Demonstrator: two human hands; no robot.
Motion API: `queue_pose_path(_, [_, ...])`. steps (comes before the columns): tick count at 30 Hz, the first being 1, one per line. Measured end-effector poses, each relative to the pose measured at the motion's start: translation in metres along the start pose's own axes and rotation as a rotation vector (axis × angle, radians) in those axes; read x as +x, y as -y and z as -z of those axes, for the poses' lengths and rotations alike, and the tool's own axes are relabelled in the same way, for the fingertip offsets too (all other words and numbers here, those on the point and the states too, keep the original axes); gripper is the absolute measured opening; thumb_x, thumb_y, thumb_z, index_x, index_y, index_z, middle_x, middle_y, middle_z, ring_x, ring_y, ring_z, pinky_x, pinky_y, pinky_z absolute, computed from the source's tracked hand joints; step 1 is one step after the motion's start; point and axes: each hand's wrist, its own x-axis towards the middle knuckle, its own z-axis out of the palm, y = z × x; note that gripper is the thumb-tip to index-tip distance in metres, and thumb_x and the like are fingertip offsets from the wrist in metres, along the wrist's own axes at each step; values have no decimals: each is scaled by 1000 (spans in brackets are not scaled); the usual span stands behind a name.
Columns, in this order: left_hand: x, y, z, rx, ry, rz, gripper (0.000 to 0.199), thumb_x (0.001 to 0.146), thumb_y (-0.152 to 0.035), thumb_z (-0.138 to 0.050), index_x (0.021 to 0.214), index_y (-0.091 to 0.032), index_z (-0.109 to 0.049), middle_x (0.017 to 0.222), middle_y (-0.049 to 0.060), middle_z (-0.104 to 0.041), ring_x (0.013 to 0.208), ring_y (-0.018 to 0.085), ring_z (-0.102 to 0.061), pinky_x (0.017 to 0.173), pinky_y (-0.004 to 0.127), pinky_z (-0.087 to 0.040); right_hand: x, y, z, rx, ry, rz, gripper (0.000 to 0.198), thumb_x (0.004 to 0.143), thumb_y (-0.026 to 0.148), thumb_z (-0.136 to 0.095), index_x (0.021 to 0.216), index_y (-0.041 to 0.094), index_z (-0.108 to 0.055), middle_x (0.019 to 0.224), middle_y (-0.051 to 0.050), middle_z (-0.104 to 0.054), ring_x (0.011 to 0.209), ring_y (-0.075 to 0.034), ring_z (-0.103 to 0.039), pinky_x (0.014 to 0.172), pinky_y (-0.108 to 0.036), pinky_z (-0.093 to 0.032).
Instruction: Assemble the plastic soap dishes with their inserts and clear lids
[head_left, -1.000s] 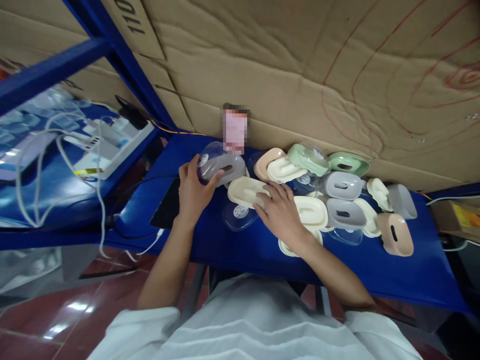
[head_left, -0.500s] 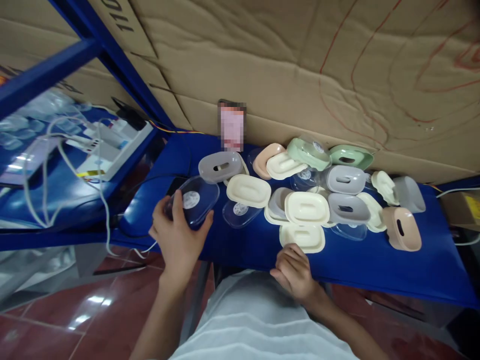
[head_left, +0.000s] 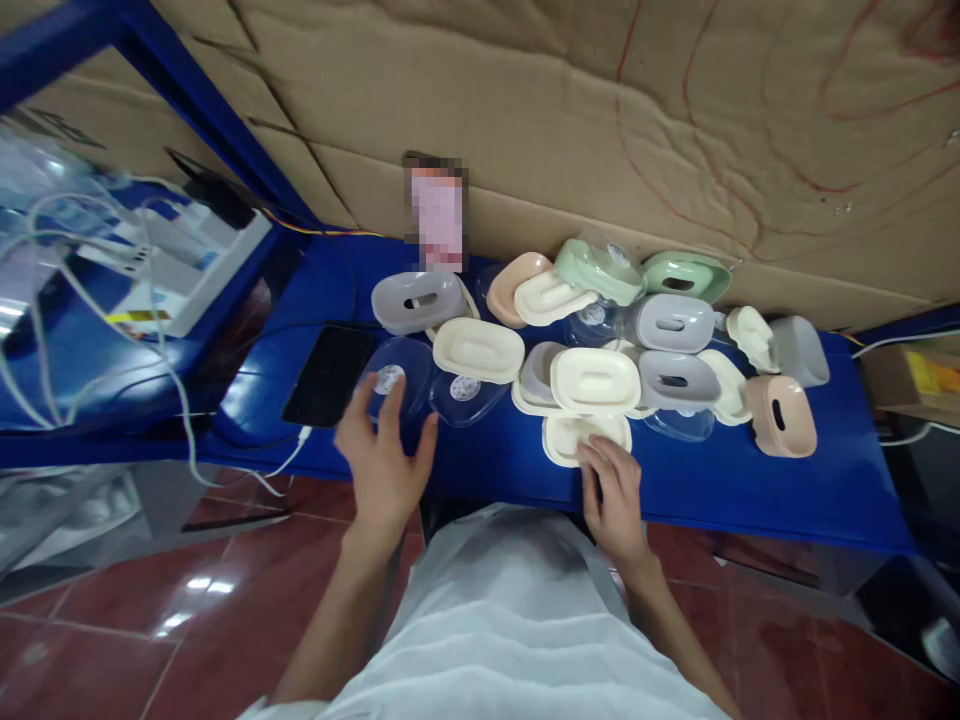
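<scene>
My left hand (head_left: 386, 465) has its fingers spread, the tips at a clear plastic lid (head_left: 409, 360) with a round white sticker; the lid lies on the blue table (head_left: 480, 475). Beside it is a second clear lid (head_left: 480, 405), partly beneath a cream oval dish (head_left: 478, 350). My right hand (head_left: 616, 500) reaches to the front cream oval dish (head_left: 562, 438), fingers stretched over its near right edge and thumb apart. Behind that dish sits another cream one (head_left: 596, 382). Grey slotted boxes (head_left: 677, 380) and a peach slotted box (head_left: 782, 418) stand to the right.
A black phone (head_left: 328, 375) lies left of my left hand, a white cable plug near it. Another phone (head_left: 439, 215), its screen blurred, leans on the cardboard wall (head_left: 525, 120). Green boxes (head_left: 686, 275) are at the back. White cables and a power strip (head_left: 214, 270) fill the left.
My left hand has lowered the clear lid onto the table, moved right and loosened around it, uncovering the black phone. My right hand has unfolded from a loose fist onto the front cream dish. The view has shifted.
</scene>
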Motion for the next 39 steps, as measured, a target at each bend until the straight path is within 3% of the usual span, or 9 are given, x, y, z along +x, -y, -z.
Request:
queue_pose_path(2, [-3, -18, 4, -148, -6, -232, 52, 102, -30, -65, 153, -29, -56, 144, 15, -65, 130, 31, -65, 113, 49, -49, -3, -12, 4, -55, 50, -23, 33, 108, 18, -51, 136, 26, -65, 135, -12, -71, 133, -29, -64, 113, -53, -47])
queue_pose_path(4, [-10, -38, 2, -256, 118, -479, 42, 103, -26, -62, 145, -30, -62, 135, 10, -71, 123, 25, -68, 108, 41, -53, -5, -23, 9, -31, 108, 10, 34, 108, 21, -53, 140, 27, -63, 139, -10, -71, 136, -29, -63, 114, -52, -48])
queue_pose_path(6, [-21, -54, -7, -275, 288, -670, 33, 105, -28, -61, 138, -26, -66, 140, 11, -70, 130, 26, -65, 111, 43, -52, -3, -34, 14, 9, 105, 68, 36, 109, 25, -52, 144, 28, -61, 141, -10, -70, 136, -28, -63, 112, -50, -51])
queue_pose_path(8, [-34, -62, -21, -246, 422, -747, 30, 106, -33, -63, 133, -22, -68, 147, 13, -66, 139, 30, -59, 118, 50, -47, 6, -44, 17, -4, 35, 103, 40, 109, 30, -51, 148, 29, -59, 145, -11, -68, 138, -29, -62, 112, -50, -51])
queue_pose_path(12, [-49, -53, -41, -224, 480, -709, 21, 106, -32, -64, 123, -22, -71, 143, 12, -66, 134, 29, -61, 117, 53, -47, 38, -58, 18, -144, -41, 136, 43, 109, 35, -53, 150, 25, -59, 147, -13, -67, 140, -32, -59, 116, -53, -46])
queue_pose_path(16, [-54, -33, -36, -229, 419, -670, 12, 103, -31, -67, 110, -22, -71, 135, 12, -68, 125, 29, -64, 109, 49, -51, 54, -55, 17, -219, -89, 206, 28, 109, 31, -55, 131, 24, -72, 120, -9, -79, 117, -27, -71, 108, -45, -48])
queue_pose_path(21, [-65, -10, -23, -247, 376, -597, 6, 101, -27, -68, 105, -22, -69, 135, 11, -67, 126, 30, -64, 108, 50, -52, 15, -52, 25, -221, -237, 215, 25, 104, 26, -65, 128, 25, -72, 112, -8, -80, 109, -26, -72, 103, -43, -48])
queue_pose_path(28, [-69, 1, -31, -350, 195, -519, 6, 102, -24, -64, 107, -21, -64, 140, 15, -62, 137, 30, -60, 114, 50, -53, -51, -42, 23, -215, -105, 235, 32, 103, 21, -66, 134, 27, -69, 114, -7, -77, 110, -25, -71, 102, -44, -46])
queue_pose_path(39, [-69, 11, -38, -383, 207, -513, 14, 101, -19, -63, 115, -22, -61, 146, 14, -58, 146, 30, -55, 120, 52, -51, -65, -53, 14, -261, -104, 146, 32, 107, 21, -58, 137, 28, -67, 124, -9, -73, 118, -25, -67, 107, -46, -40])
